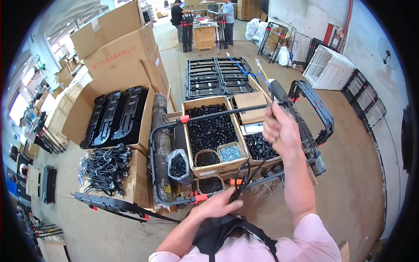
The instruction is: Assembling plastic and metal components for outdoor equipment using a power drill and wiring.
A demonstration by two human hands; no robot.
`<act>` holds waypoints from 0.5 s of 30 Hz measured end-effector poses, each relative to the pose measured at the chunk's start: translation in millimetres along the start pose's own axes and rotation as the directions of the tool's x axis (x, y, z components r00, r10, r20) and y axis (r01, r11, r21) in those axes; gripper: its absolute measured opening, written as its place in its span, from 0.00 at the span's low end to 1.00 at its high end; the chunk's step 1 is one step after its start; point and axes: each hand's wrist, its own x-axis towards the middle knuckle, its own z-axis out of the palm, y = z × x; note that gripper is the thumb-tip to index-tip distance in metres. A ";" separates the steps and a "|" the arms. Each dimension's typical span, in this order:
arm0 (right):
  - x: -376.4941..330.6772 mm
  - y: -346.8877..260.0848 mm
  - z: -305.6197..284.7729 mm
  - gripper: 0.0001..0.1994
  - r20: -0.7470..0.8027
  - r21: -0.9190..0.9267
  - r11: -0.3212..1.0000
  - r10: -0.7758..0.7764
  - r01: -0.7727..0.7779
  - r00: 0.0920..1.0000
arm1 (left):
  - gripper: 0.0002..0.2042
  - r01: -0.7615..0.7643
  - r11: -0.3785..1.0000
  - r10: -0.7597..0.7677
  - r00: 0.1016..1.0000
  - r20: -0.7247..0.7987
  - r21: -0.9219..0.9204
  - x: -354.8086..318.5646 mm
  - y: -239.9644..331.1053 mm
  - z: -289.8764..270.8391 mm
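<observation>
My right hand (281, 129) is raised in a closed grip on the end of a black power cable (256, 171). Above its fist, loose blue, yellow and brown-looking wires (263, 75) with small terminals fan out. Lower down, near my apron, my left hand (218, 203) closes round the bunched part of the same cable, where an orange piece (236, 181) shows. Beneath both hands, a black tubular frame (151, 148) with red clips lies across two wrapped rollers (159, 107) and the parts boxes.
A wooden box (205, 173) holds black caps, with small tubs of screws inside. Bundled cables (107, 169) sit on a carton at left, below a box of black plastic housings (118, 114). Stacked frames (217, 76) stand beyond. Two people work at a far table (204, 37).
</observation>
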 end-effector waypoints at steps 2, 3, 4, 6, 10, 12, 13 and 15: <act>-38.2 -0.3 -6.9 0.18 0.118 0.058 0.997 0.045 -0.052 0.992 | 0.16 -0.245 0.967 0.255 0.951 -0.177 0.076 -20.2 16.2 -7.3; -55.0 2.7 -16.7 0.19 0.180 0.083 0.993 0.072 -0.088 0.981 | 0.15 -0.083 0.993 0.101 0.964 -0.244 0.083 -26.9 37.4 -24.3; -69.9 7.2 -26.6 0.19 0.241 0.105 0.986 0.101 -0.130 0.965 | 0.14 0.084 0.994 -0.057 0.948 -0.312 0.075 -32.1 58.4 -44.2; -98.0 11.8 -38.1 0.20 0.289 0.083 0.979 0.153 -0.184 0.945 | 0.09 0.030 0.978 -0.165 0.713 -0.681 -0.206 -48.7 77.7 -53.6; -138.4 32.0 -64.2 0.21 0.396 0.030 0.942 0.295 -0.333 0.870 | 0.08 -0.054 0.770 0.613 0.338 -0.714 0.635 -23.0 140.0 -52.7; -153.0 43.3 -76.4 0.21 0.451 0.016 0.920 0.342 -0.391 0.824 | 0.12 -0.030 0.824 0.497 0.517 -0.696 0.566 3.6 137.3 -34.2; -157.8 47.8 -79.5 0.21 0.459 0.026 0.905 0.367 -0.426 0.809 | 0.15 -0.138 0.967 0.249 0.672 -0.697 0.213 9.2 123.0 -18.3; -166.8 55.3 -88.1 0.21 0.463 0.035 0.880 0.405 -0.473 0.788 | 0.19 -0.210 0.860 -0.064 0.860 -0.507 -0.465 19.2 92.4 13.2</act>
